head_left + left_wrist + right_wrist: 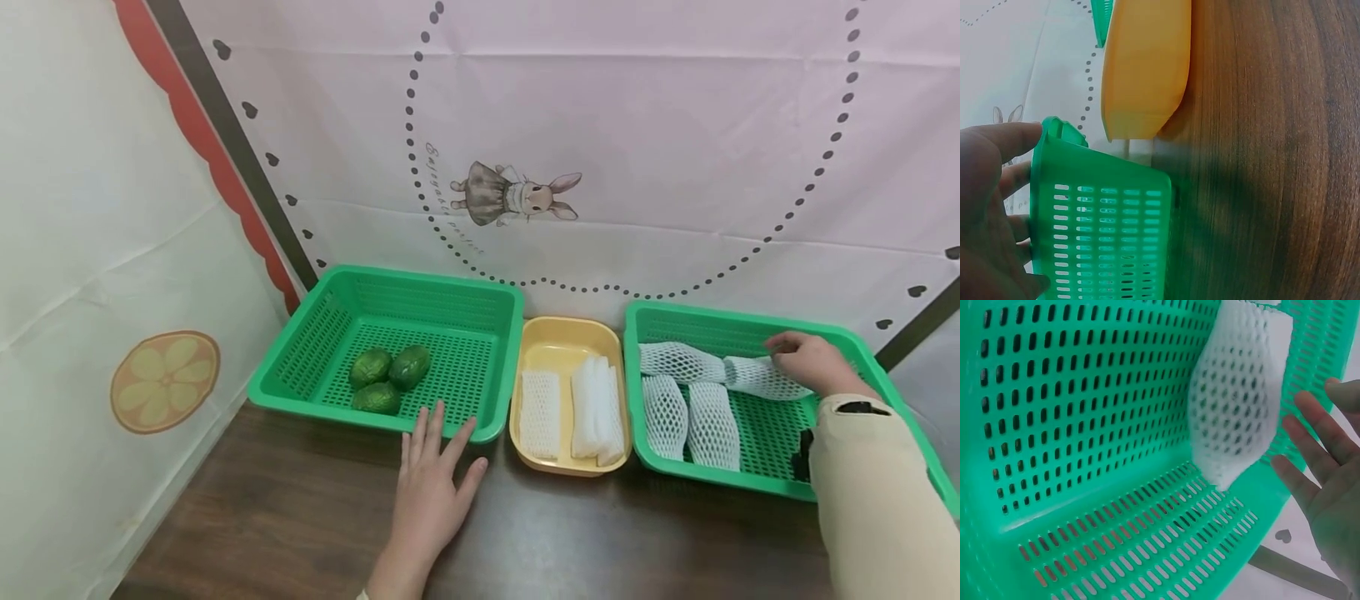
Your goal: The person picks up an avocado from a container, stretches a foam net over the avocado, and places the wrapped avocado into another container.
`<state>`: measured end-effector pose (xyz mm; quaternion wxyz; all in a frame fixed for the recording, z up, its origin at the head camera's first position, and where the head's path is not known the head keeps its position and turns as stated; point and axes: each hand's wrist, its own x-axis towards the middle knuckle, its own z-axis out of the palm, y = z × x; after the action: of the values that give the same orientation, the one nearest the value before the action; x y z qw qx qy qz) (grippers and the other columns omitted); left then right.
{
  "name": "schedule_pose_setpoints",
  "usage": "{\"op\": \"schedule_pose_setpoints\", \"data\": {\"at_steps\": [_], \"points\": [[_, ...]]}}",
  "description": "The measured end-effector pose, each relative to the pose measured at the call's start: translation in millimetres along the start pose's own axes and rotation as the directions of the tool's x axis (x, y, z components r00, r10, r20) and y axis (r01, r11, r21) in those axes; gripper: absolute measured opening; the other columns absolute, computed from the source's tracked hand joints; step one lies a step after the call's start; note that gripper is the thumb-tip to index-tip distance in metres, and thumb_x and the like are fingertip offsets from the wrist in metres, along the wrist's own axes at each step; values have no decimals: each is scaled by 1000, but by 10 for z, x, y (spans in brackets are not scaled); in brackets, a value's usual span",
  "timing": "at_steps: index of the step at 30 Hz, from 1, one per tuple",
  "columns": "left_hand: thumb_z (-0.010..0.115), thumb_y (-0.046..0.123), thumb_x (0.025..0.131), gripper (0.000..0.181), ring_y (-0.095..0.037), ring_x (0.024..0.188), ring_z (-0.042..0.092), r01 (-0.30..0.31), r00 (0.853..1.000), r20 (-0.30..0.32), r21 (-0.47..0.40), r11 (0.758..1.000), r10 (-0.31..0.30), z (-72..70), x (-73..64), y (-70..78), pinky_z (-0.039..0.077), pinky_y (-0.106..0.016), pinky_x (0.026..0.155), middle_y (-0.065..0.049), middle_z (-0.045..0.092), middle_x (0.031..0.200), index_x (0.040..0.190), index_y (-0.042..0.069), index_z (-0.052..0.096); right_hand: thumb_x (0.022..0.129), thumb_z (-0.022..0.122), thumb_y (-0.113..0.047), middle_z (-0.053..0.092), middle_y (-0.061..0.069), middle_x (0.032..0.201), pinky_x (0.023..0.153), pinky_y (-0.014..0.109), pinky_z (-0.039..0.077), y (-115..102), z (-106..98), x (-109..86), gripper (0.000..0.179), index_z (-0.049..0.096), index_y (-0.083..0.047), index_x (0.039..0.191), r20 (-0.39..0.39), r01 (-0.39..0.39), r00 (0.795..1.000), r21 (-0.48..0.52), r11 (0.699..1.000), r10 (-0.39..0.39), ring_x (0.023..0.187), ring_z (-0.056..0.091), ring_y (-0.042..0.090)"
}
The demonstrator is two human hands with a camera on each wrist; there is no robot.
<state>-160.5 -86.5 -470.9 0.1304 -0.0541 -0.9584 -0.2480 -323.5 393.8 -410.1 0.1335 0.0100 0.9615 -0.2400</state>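
Observation:
My left hand (432, 496) is spread with straight fingers at the near rim of the left green basket (300, 398). In the left wrist view its fingers lie along that rim. Three dark green avocados (410, 367) sit together inside. Over the back right of the other green basket (750, 320), my right hand (813, 365) hovers beside a fruit in a white foam net (767, 379). The right wrist view shows its fingers (1319, 447) loosely extended, apart from the netted fruit (1232, 406). Several such netted pieces (664, 417) lie in this basket.
Between the baskets stands a yellow tray (570, 333). It holds a flat foam net sleeve (541, 414) and a stack of white sleeves (596, 408). A printed cloth (660, 167) hangs right behind the containers. The wooden table (585, 542) extends in front.

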Motion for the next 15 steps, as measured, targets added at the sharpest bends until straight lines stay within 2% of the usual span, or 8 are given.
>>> {"op": "schedule_pose_setpoints", "data": {"at_steps": [5, 8, 12, 15], "points": [[62, 37, 87, 50, -33, 139, 6, -4, 1000, 1, 5, 1000, 4, -4, -10, -3, 15, -60, 104, -15, 20, 151, 134, 21, 51, 96, 36, -17, 39, 38, 123, 82, 59, 39, -80, -70, -15, 43, 38, 12, 128, -13, 27, 1000, 21, 999, -27, 110, 38, 54], [63, 36, 87, 50, -33, 139, 6, -5, 1000, -1, 10, 1000, 5, -7, -15, -3, 15, -60, 105, -15, 20, 151, 134, 21, 52, 99, 34, -22, 40, 36, 124, 85, 59, 37, -235, -120, -5, 44, 37, 11, 130, -46, 68, 997, 69, 995, -65, 112, 39, 51], [64, 36, 86, 51, -33, 139, 6, -5, 1000, -8, 16, 1000, 5, -9, -18, -4, 14, -59, 105, -16, 20, 150, 133, 20, 52, 100, 36, -29, 42, 33, 127, 90, 60, 34, -648, -221, -23, 47, 39, 6, 132, -96, 151, 986, 118, 982, -140, 116, 38, 47], [65, 34, 86, 52, -33, 139, 5, -7, 1000, -6, 17, 1000, 7, -5, -23, -7, 14, -59, 105, -16, 19, 151, 134, 21, 52, 99, 41, -29, 45, 29, 127, 92, 57, 35, -1055, -250, -111, 45, 42, 3, 131, -108, 248, 966, 125, 961, -235, 117, 41, 43]]}}
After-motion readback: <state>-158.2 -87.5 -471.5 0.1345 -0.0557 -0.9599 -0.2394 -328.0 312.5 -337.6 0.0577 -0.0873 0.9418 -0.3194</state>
